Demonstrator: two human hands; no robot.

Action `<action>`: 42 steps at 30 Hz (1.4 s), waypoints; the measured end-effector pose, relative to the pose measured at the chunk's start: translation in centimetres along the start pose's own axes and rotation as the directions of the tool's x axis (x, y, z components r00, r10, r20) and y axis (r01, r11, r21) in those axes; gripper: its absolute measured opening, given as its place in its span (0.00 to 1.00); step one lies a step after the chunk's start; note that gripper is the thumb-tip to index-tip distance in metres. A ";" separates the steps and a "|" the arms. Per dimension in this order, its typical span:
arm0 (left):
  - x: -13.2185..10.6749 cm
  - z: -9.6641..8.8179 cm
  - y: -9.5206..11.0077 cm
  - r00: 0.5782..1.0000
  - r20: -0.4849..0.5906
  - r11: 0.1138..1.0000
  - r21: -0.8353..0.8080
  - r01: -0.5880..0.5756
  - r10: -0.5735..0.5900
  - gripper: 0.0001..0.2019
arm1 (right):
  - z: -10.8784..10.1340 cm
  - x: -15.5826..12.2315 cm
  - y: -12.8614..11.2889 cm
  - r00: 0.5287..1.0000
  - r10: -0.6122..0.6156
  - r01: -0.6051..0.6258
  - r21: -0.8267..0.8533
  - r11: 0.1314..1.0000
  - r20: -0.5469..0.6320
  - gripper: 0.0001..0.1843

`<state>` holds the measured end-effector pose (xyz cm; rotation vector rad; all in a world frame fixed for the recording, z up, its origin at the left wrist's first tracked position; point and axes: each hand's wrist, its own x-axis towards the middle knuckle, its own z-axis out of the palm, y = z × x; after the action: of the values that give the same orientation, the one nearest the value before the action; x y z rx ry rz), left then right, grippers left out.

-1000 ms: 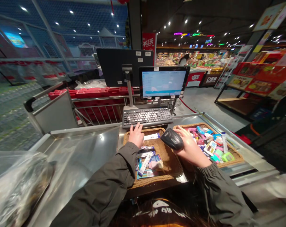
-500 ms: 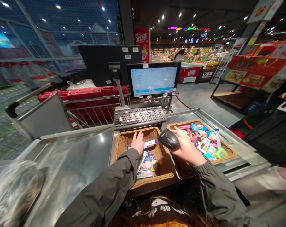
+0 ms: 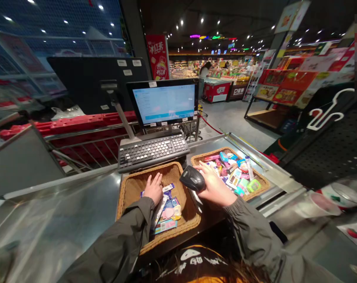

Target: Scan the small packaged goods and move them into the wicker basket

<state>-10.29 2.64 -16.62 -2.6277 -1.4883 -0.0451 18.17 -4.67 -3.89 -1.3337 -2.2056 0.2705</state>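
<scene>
Panning my feed from the left, I'm seeing one steel counter leading to a pair of wicker baskets. The left basket is holding a loose pile of small blister packets, too overlapped for me to count exactly, and a long white packet is lying just beside the left hand. That hand is resting open and flat on the pile, gripping nothing. Beyond it, one keyboard is sitting below one lit screen, with a larger dark panel standing behind them. The two hands are staying well apart. The right hand is clamped around one black handheld barcode scanner, which is hovering between the baskets. Under that hand, the right basket is brimming with colourful packaged goods, far too many for me to count. At the far right, one perforated black panel is standing beside the counter.
</scene>
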 end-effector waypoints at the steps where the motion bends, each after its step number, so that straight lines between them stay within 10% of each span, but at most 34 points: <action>1: 0.2 -0.6 0.5 1.000 -0.016 1.000 -0.003 -0.020 0.020 0.10 | -0.4 -0.4 0.4 1.000 0.006 -0.006 -0.006 1.000 -0.012 0.30; 11: 6.5 -9.1 10.3 0.969 -0.196 0.965 -0.181 -0.188 0.152 0.11 | -7.6 -5.4 5.8 0.950 0.148 -0.173 -0.066 0.983 -0.276 0.30; 21: 14.5 -7.4 20.9 0.999 -0.022 0.986 -0.165 -0.036 0.032 0.15 | -9.8 -8.3 8.7 0.907 0.244 -0.270 -0.030 0.962 -0.343 0.30; 42: 16.9 -4.9 23.6 0.946 0.207 0.855 -0.413 0.314 -0.248 0.18 | -10.1 -8.1 11.9 0.922 0.251 -0.247 0.051 0.968 -0.294 0.31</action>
<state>18.82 4.39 -12.49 -2.7593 -2.1326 -0.2512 35.60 -6.94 -3.40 -1.5395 -1.7831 0.1628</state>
